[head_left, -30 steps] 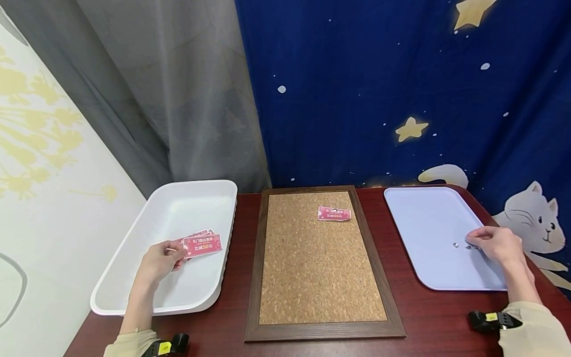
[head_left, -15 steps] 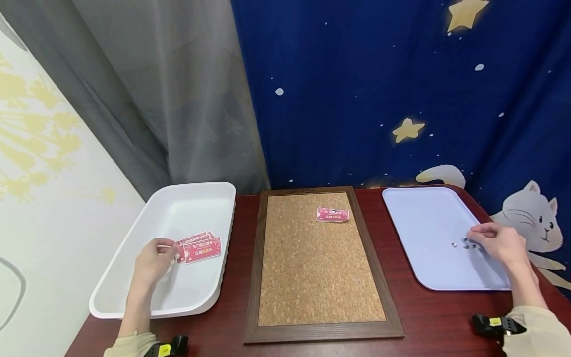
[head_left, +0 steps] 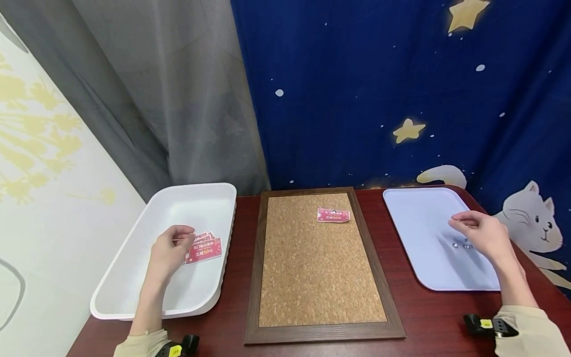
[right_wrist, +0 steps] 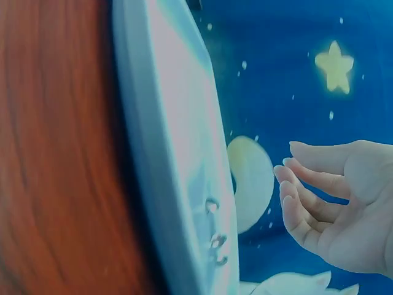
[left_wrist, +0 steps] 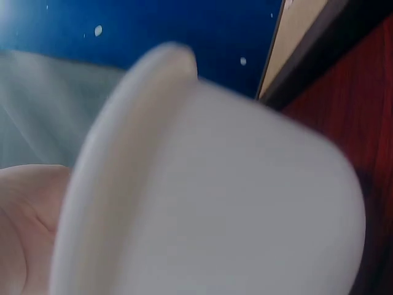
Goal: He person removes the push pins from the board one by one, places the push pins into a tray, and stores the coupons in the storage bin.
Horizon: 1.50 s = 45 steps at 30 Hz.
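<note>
Several pink printed coupons [head_left: 203,251] lie fanned at the right side of the white bin [head_left: 134,258]. Over their left ends hovers my left hand [head_left: 168,252], thumb and fingers bent; a thin pale line shows between them. The bin wall hides its fingertips in the left wrist view. My right hand [head_left: 486,237] is raised over the lavender tray [head_left: 428,218], its thumb tip close to the fingertips [right_wrist: 288,163]; I cannot tell whether something small is between them. Several small shiny pins [head_left: 455,245] lie on the tray, below that hand.
A cork board [head_left: 318,272] in a brown wooden frame lies between bin and tray. One coupon [head_left: 333,215] is fixed near its upper right corner by a small pin. Behind the dark red table [head_left: 441,317] hang grey and blue curtains [head_left: 334,99].
My left hand first drew back from the coupons' left ends, then shifted right and up over them. My right hand rose off the pins and moved left. The coupons were slightly re-fanned.
</note>
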{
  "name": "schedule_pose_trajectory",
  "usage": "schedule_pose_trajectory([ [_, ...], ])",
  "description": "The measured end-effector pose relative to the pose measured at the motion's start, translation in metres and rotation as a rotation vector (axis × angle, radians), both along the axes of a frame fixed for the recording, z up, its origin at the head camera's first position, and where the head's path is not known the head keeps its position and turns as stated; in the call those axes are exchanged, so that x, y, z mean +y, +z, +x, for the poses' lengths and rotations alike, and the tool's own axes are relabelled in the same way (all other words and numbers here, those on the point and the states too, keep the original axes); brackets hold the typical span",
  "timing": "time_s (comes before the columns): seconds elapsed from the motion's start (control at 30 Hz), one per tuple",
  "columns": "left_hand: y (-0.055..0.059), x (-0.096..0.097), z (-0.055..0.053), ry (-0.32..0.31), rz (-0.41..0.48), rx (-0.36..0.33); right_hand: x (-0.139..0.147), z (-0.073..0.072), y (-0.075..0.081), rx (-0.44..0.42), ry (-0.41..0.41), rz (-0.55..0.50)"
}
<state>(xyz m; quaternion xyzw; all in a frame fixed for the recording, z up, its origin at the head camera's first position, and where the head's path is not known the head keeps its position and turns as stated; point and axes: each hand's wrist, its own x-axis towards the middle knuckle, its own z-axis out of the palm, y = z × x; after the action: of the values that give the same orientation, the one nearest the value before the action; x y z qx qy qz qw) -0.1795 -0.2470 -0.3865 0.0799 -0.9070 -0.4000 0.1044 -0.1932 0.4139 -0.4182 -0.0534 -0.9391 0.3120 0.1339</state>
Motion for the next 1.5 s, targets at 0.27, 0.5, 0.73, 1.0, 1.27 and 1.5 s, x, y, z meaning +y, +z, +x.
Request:
schedule_pose_trajectory([
  [0.27,0.011,0.038,-0.003,-0.129,0.064,0.07,-0.031,-0.004,0.006,0.062,0.083,-0.015],
  [0.5,0.014,0.071,-0.008,-0.211,0.124,0.094,-0.055,-0.009,0.009,0.109,0.116,-0.041],
  [0.73,0.014,0.101,-0.013,-0.278,0.176,0.119,-0.08,-0.016,0.012,0.105,0.143,-0.065],
  [1.0,0.007,0.139,-0.027,-0.332,0.235,0.1,-0.112,-0.028,0.014,0.133,0.19,-0.095],
  [1.27,-0.004,0.173,-0.046,-0.373,0.239,0.032,-0.145,-0.042,0.019,0.082,0.298,-0.168],
  [1.5,-0.013,0.192,-0.059,-0.407,0.2,-0.034,-0.169,-0.059,0.016,0.009,0.376,-0.188],
])
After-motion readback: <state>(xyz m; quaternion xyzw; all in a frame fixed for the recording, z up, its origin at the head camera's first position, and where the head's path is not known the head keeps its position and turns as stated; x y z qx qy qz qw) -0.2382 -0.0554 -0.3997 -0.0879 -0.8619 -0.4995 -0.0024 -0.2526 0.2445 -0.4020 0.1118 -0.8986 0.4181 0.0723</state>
